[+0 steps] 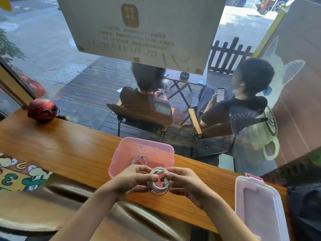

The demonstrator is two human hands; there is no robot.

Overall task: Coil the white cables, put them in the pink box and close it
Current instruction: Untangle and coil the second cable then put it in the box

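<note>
Nearest to the camera, two bare forearms reach forward over the front edge of the wooden surface [57,146]. The left hand [132,178] and the right hand [184,183] meet in the middle and hold together one coiled white cable [159,182]. The fingers [154,178] of the left hand are closed on the left side of the coil, and the fingers of the right hand are closed on its right side, with the thumb pressed on the top of the loops. The coil is lifted a little above the surface, just in front of the pink box [139,153].

At the right, near the edge, the box lid [260,207] lies flat on the surface, apart from the box.

Just behind the hands, the pink box stands open. A second coiled cable [140,160] lies inside it on the bottom.

Farther left, a red helmet [42,109] rests on the surface next to the window glass [52,49]. Behind the glass, two people sit on chairs with phones in their hands.
</note>
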